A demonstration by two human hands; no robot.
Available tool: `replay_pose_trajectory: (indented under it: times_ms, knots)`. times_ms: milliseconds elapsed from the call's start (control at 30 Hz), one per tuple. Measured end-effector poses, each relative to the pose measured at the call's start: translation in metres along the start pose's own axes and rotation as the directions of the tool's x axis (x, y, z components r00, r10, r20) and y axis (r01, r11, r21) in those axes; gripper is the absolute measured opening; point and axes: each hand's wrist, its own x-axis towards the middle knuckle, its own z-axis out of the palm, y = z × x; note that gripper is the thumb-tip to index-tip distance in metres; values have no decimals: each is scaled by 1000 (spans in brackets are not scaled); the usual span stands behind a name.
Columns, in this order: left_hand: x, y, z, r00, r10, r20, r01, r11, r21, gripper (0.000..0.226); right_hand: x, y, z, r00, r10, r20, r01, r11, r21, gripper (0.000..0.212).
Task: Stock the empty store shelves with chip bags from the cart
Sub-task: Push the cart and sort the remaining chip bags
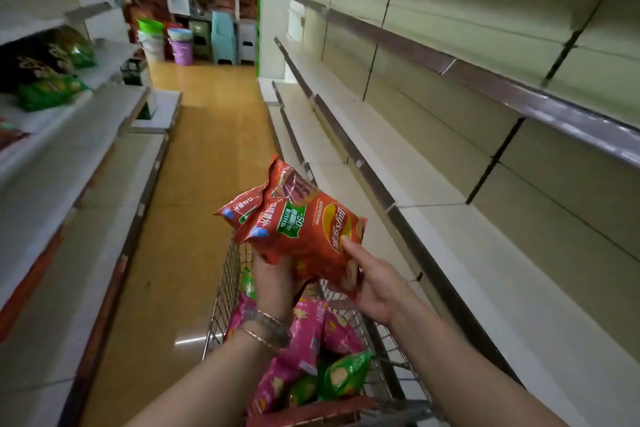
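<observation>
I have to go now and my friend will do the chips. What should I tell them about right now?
Left hand: grips the red chip bags from underneath, above the cart.
Right hand: holds the front red bag at its near end.
In the cart: pink chip bags and green chip bags wait to be shelved.
Done: a few shelved bags, green and dark, sit on the left shelves.
Left: the right shelves are bare. The red bags probably go there, then the rest of the cart.
</observation>
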Motion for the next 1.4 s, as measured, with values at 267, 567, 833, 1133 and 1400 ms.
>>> replay_pose_trajectory:
  times_ms: [267,567,833,1133,1400]
  knots:
    - [6,6,-18,968,-244,63,243,970,27,44,-25,-42,-16,956,-278,-90,265,955,-136,17]
    - [-24,38,-31,862,-398,315,333,912,240,34,-90,-97,-70,907,-385,169,392,629,-671,15]
    - [-100,28,43,799,-451,396,477,878,39,59,-112,-61,-96,673,-625,-396,493,778,-389,76]
    - [-174,70,121,915,-51,400,177,942,-285,57,-207,-71,-113,679,-709,-191,639,698,-323,75]
    - [-192,152,201,724,181,665,-10,968,-252,42,-298,-144,-154,393,-786,-477,672,600,-435,67]
